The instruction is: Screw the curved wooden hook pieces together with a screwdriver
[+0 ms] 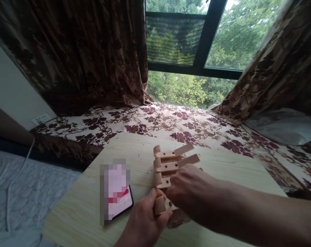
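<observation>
A row of several pale wooden hooks [166, 166], each with a curved end and dark screw heads or holes, lies on the light wooden table [75, 209]. They look like parts of one hook rack. Around the hook nearest me, my left hand [146, 216] is closed, with thumb and fingers at its curved end. My right hand [186, 185] is closed over the right part of the rack, knuckles up. Its fingertips are hidden, so what it grips cannot be made out. Something brown and shiny shows under the nearest hook.
A phone [122, 204] with a lit, partly blurred screen lies left of the rack. Beyond the table is a window seat [158, 120] with floral cloth, and a plastic bag [284, 127] on its right. A white cable [9, 195] crosses the quilted bedding [42, 181].
</observation>
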A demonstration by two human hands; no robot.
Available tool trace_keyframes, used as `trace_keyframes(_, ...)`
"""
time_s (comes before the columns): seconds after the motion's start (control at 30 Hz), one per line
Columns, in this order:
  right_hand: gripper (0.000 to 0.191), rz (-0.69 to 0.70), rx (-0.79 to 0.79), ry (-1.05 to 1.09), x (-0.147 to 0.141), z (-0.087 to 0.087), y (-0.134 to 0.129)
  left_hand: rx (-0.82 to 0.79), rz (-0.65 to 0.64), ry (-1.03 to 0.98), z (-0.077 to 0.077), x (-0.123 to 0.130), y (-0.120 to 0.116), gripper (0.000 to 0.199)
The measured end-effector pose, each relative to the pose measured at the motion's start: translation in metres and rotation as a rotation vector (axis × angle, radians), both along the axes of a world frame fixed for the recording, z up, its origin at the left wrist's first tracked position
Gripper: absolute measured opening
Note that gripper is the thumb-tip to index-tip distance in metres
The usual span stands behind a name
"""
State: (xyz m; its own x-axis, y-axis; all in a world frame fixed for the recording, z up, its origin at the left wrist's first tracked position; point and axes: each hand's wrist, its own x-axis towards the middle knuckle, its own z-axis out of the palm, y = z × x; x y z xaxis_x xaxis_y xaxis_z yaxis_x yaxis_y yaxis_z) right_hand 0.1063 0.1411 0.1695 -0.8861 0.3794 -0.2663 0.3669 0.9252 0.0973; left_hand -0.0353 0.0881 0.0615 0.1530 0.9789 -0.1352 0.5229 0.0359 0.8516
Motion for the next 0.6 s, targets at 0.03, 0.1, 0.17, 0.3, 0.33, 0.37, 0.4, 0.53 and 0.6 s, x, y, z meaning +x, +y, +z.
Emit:
trace_keyframes(0.03, 0.012, -0.039, -0.023, -0.025, 0.000, 0.004, 0.001, -0.011, 0.005, 0.006, -0.001, 0.000, -0.001, 0.014)
trace_keyframes(0.1, 0.013, -0.100, -0.037, -0.065, 0.000, 0.011, 0.002, -0.015, 0.002, 0.009, -0.004, -0.001, -0.002, 0.014)
trace_keyframes(0.17, 0.014, -0.121, -0.024, -0.082, -0.001, 0.015, -0.002, -0.005, -0.003, 0.001, -0.006, -0.001, -0.003, 0.013)
trace_keyframes(0.3, 0.021, -0.037, 0.028, -0.070, -0.004, 0.012, -0.015, 0.035, -0.004, -0.017, -0.001, 0.000, -0.002, 0.009)
trace_keyframes(0.33, 0.024, -0.005, 0.049, -0.055, -0.005, 0.010, -0.018, 0.046, -0.001, -0.019, 0.001, 0.000, -0.001, 0.009)
trace_keyframes(0.37, 0.026, 0.024, 0.070, -0.046, -0.006, 0.009, -0.020, 0.052, 0.000, -0.022, 0.003, 0.001, -0.001, 0.009)
trace_keyframes(0.4, 0.027, 0.044, 0.075, -0.053, -0.008, 0.009, -0.021, 0.052, 0.000, -0.026, 0.005, 0.002, -0.001, 0.009)
trace_keyframes(0.53, 0.022, -0.044, 0.019, -0.171, -0.013, 0.017, -0.015, 0.038, 0.007, -0.057, 0.001, 0.004, -0.003, 0.011)
trace_keyframes(0.6, 0.015, -0.136, 0.005, -0.177, -0.013, 0.022, -0.011, 0.042, 0.017, -0.048, -0.003, 0.004, -0.003, 0.012)
